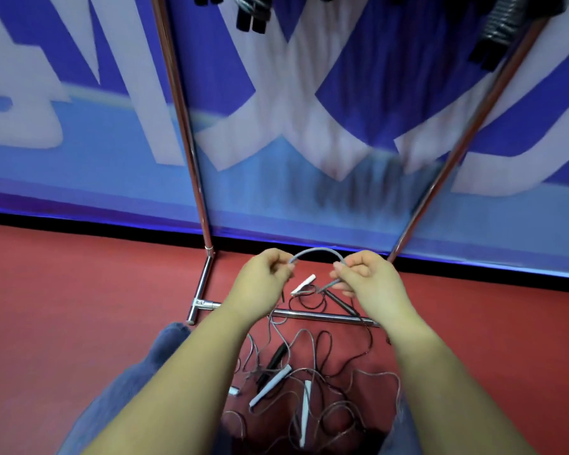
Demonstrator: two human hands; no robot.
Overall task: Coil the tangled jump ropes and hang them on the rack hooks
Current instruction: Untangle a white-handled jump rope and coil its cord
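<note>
Through the head camera, I am pinching a grey jump rope [316, 252] with both hands: my left hand [260, 277] is curling its fingers [288, 267] around one end of a short arch, my right hand [365, 274] around the other. The remaining tangled ropes [296, 382] are lying on the red floor [79, 290] below my forearms, by the rack [191, 152] base. I judge I am only starting the coiling; the next move is calling for feeding more cord into even loops before lifting it to the hooks, where coiled ropes [252, 11] are hanging.
</note>
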